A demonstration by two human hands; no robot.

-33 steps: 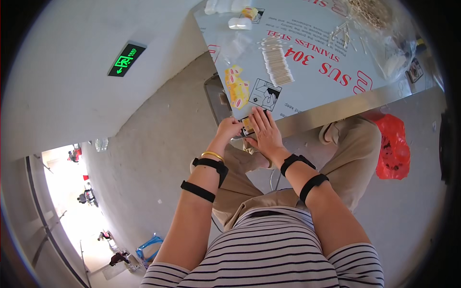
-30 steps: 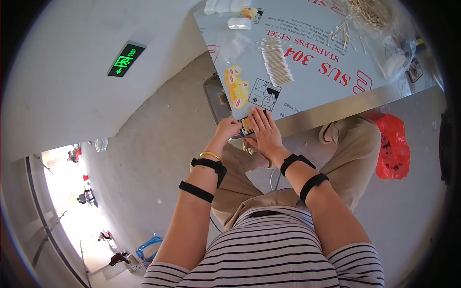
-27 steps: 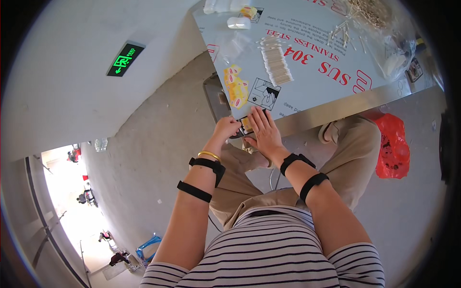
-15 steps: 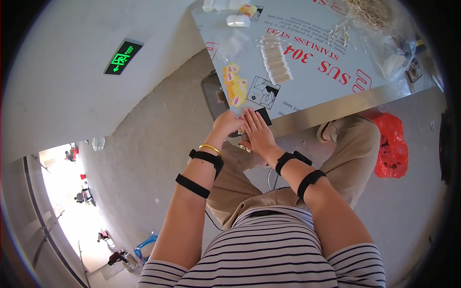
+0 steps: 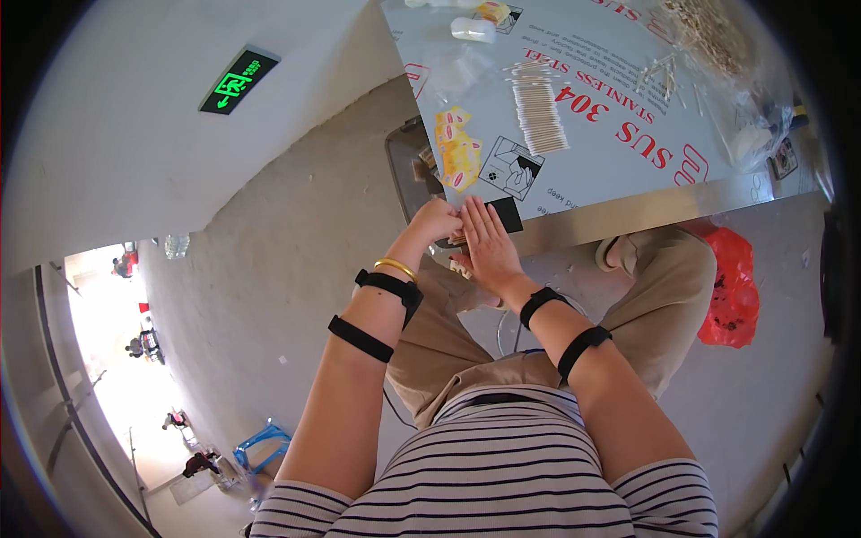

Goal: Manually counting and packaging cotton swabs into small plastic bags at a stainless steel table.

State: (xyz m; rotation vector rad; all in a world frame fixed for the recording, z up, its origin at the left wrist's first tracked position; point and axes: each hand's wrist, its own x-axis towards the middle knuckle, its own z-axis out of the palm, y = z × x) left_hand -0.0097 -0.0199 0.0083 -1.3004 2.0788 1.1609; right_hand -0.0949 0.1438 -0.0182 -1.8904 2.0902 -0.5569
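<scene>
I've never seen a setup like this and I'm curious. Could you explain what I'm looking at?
No robot here: these are a person's own bare hands. A wide fisheye camera worn on the head looks down at them, so straight edges bend near the rim. On the table lie a row of cotton swabs, yellow printed pieces and a clear plastic bag. At the table's near corner, the left hand, fingers curled, meets the right hand, fingers straight. What they hold is mostly hidden.

Cotton swabs (image 5: 540,115) lie in a close row on a grey, red-lettered desk (image 5: 594,172), between yellow slips (image 5: 461,161) and a clear plastic bag (image 5: 752,100).
</scene>
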